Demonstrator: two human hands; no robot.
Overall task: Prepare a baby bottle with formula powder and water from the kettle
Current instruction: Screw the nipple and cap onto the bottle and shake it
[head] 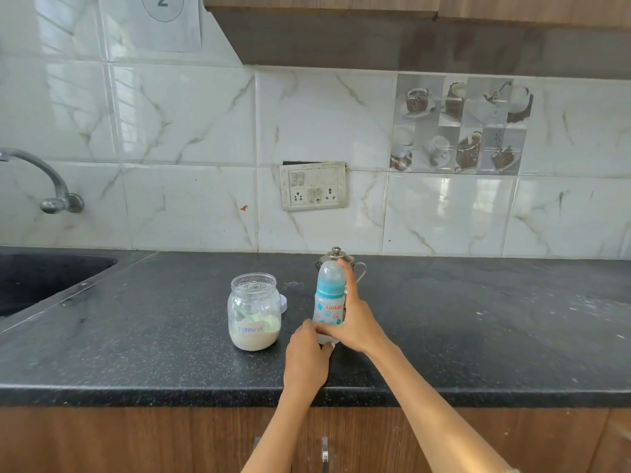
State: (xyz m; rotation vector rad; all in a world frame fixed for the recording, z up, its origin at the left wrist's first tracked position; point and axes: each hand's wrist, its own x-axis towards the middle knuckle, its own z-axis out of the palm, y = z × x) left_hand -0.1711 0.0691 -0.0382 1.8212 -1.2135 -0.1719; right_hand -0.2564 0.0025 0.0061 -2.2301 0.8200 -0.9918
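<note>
A baby bottle with a teal collar and a clear cap stands upright on the black counter. My right hand wraps its right side, the forefinger reaching up to the cap. My left hand grips the bottle's base from the front left. An open clear jar labelled as formula stands left of the bottle, with pale powder at its bottom and a scoop inside. A small steel kettle sits behind the bottle, mostly hidden by it.
The jar's white lid lies behind the jar. A dark sink is set into the counter at the left under a wall tap. A switch panel is on the tiled wall. Cabinet handles show below the counter edge.
</note>
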